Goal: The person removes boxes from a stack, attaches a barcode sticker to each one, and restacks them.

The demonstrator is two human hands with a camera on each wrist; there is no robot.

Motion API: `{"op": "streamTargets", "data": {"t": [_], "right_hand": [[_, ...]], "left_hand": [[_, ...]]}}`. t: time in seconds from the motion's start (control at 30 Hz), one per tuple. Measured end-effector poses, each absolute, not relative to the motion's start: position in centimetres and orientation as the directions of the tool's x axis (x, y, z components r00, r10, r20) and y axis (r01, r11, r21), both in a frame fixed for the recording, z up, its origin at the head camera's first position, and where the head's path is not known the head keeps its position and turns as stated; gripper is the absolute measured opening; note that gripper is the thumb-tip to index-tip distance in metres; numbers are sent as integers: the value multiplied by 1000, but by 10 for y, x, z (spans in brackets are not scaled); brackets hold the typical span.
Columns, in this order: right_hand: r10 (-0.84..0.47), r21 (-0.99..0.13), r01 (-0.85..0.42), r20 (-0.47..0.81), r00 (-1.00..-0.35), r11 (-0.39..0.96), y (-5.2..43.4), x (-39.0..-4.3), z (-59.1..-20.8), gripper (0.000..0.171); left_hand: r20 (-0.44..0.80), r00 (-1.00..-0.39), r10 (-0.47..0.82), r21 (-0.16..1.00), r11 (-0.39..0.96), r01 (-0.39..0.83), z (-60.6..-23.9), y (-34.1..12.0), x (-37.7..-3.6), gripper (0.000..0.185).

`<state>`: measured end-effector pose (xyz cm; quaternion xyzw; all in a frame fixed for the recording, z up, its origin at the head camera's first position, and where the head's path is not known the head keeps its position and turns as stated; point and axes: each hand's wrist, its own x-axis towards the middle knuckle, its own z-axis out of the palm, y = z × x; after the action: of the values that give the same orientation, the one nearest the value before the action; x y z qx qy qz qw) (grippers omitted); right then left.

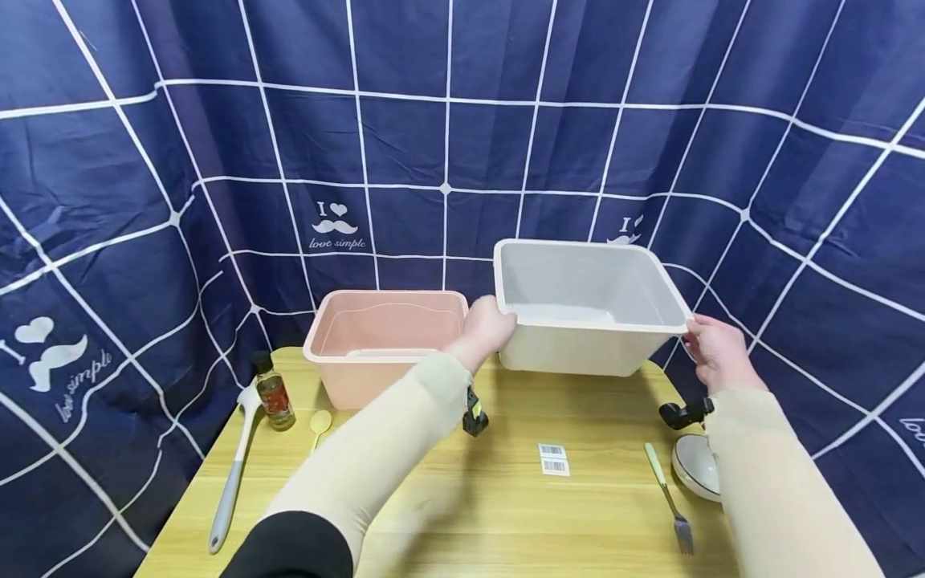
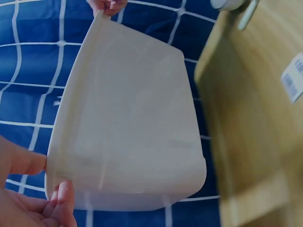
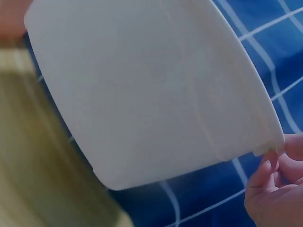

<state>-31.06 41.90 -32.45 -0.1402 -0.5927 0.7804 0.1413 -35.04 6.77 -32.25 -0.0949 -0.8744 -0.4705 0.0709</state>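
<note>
Both hands hold a white plastic tub (image 1: 571, 353) up over the table's far right edge, its open mouth tipped toward me. My left hand (image 1: 487, 325) grips the rim at the tub's near left corner, and my right hand (image 1: 711, 349) grips the rim at the near right corner. In the left wrist view the tub's underside (image 2: 132, 118) fills the frame, with my left hand (image 2: 38, 198) at its lower corner. The right wrist view shows the same tub (image 3: 151, 85) and my right hand (image 3: 277, 189) pinching its rim. The tub looks empty.
A pink tub (image 1: 361, 377) stands on the wooden table (image 1: 506, 514) at back left. Beside it are a small oil bottle (image 1: 275, 393), a grey-handled spatula (image 1: 231, 474) and a little spoon (image 1: 319, 421). A barcode label (image 1: 554, 459), a fork (image 1: 670, 502) and a white bowl (image 1: 695, 466) lie to the right.
</note>
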Motion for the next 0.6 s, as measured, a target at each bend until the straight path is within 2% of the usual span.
{"op": "streamTargets", "data": {"t": [0.17,0.43,0.6], "right_hand": [[423,-983,37,-112,-899,-181,428,-318,-356,45],[432,-992,106,-124,-893,-67,434,-319,-392,47],[440,-992,118,-129,-889,-53,436,-319,-407,38]], "left_hand": [[198,-977,85,760,616,208,-354,81,-346,22],[177,-979,103,646,738,194,-396,92,-341,29],[166,-977,133,632,746,209,-410,94,-340,34]]}}
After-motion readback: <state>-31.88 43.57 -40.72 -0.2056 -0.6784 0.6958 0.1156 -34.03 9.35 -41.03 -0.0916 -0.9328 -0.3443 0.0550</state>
